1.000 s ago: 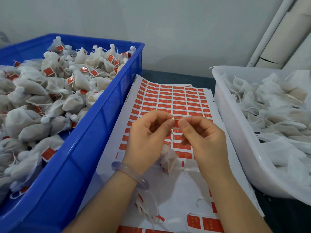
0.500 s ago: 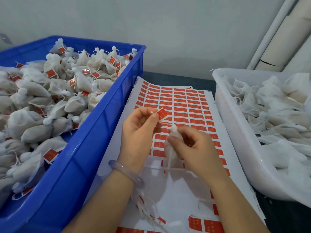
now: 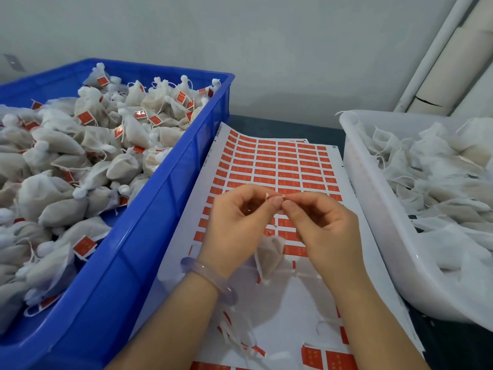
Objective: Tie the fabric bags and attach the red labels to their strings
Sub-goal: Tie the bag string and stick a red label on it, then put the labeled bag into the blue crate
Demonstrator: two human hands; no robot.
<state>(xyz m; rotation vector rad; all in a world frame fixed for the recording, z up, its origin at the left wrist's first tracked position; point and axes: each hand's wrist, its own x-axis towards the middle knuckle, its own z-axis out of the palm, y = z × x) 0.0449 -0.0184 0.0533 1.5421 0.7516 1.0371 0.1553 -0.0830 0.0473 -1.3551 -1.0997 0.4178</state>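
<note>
Above the middle of the label sheet (image 3: pixel 280 161), left hand (image 3: pixel 234 231) and right hand (image 3: pixel 325 231) meet, the fingers of each pinched on a small label (image 3: pixel 267 196); the fabric bag (image 3: pixel 269 256) is just below, between the palms. Blue crate (image 3: pixel 149 236) of labelled bags at the table's (image 3: pixel 282 126) left edge; white tub (image 3: pixel 373 222) of loose bags at its right.

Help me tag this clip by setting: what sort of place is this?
Likely a hand-packing workbench: a blue crate of tied, labelled bags, a white tub of untied bags, a sheet of red labels between them.
</note>
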